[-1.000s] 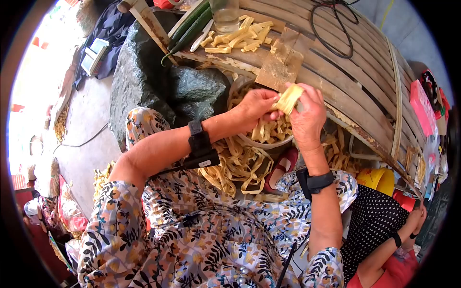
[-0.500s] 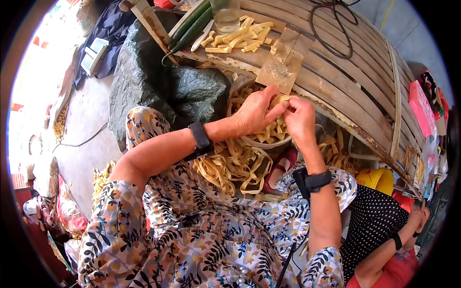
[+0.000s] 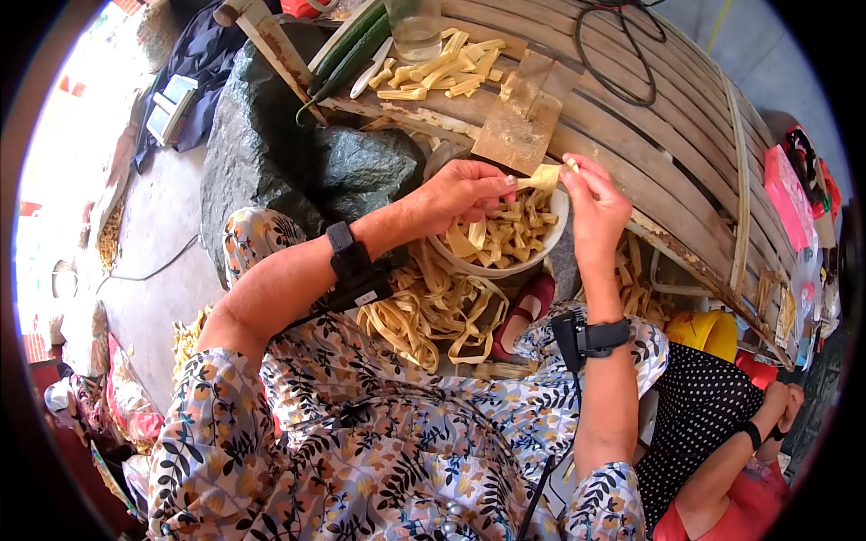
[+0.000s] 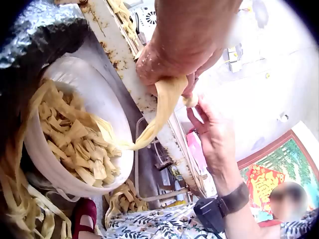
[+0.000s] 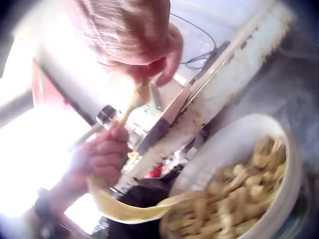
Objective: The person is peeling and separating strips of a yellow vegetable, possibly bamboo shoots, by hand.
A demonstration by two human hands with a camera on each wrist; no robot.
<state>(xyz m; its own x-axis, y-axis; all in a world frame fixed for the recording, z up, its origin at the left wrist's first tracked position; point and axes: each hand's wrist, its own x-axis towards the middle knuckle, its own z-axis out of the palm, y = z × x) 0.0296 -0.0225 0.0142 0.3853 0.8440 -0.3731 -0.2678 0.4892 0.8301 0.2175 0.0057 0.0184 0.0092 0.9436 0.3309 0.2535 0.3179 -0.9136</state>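
Over a white bucket (image 3: pixel 561 221) my two hands hold a soft, flat yellow strip (image 3: pixel 544 177) stretched between them. My left hand (image 3: pixel 465 194) pinches the narrow end between thumb and fingers. My right hand (image 3: pixel 597 207) pinches the wider, folded part. In the left wrist view a tail of the strip (image 4: pixel 165 109) hangs from the left hand (image 4: pixel 174 55) down to the bucket (image 4: pixel 47 159). Short folded yellow pieces (image 3: pixel 510 236) fill the lower part of the bucket. Long loose yellow strips (image 3: pixel 433 311) lie heaped beside it, near the knees.
A slatted bench (image 3: pixel 667 153) with a rusty edge carries a small wooden board (image 3: pixel 519 135), a pile of folded yellow pieces (image 3: pixel 451 68), cucumbers (image 3: pixel 352 54), a glass (image 3: pixel 418 41) and a black cable (image 3: pixel 651 81). Dark green sheeting (image 3: pixel 361 171) bulges at left. Another person (image 3: pixel 713 451) sits at right.
Half a second ago both hands were close together over the strip. They have since drawn apart sideways, with the strip now pulled out between them.
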